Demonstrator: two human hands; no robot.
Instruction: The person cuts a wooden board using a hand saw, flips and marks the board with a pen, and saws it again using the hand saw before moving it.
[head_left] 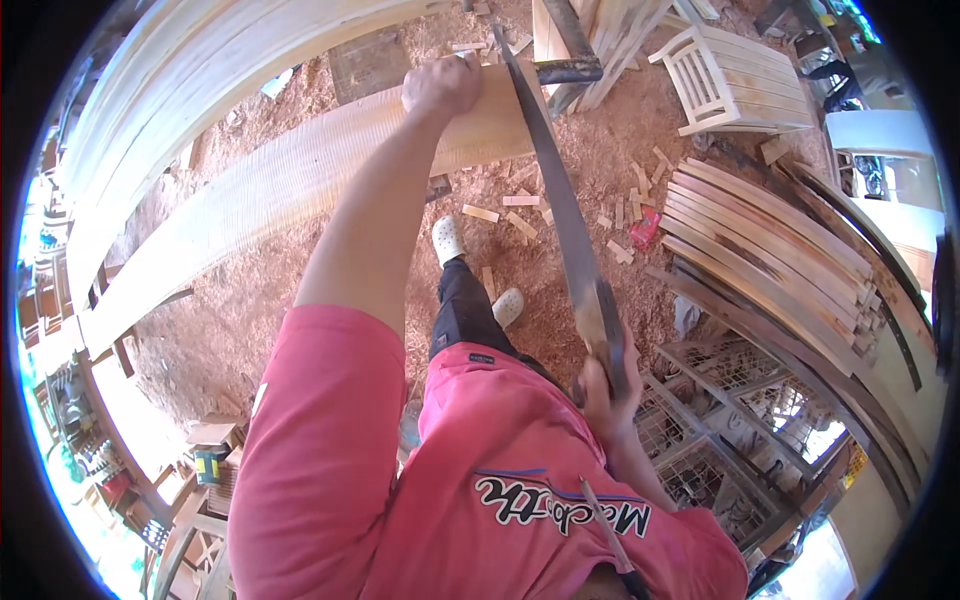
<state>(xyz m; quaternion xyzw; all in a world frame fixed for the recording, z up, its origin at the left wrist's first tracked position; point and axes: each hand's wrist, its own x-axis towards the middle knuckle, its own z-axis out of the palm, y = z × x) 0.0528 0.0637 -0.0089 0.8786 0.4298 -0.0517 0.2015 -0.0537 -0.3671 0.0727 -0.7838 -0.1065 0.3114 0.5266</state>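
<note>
A long, wide pale wooden board (290, 160) runs from the far middle down to the left. My left hand (443, 86) is closed at its far edge near the right end, the fingertips partly hidden. A handsaw (558, 185) with a long grey blade crosses the board's right end, its tip pointing away from me. Close to my body on the right, my right hand (606, 392) is wrapped round the saw's handle. The blade lies at the board's end; how deep any cut goes cannot be made out.
Larger pale planks (190, 95) lie at the far left. A slatted wooden chair (735, 80) stands at the far right, above a stack of boards (765, 250). Metal mesh racks (720, 450) are nearer right. Sawdust and small offcuts (520, 225) cover the floor around my feet.
</note>
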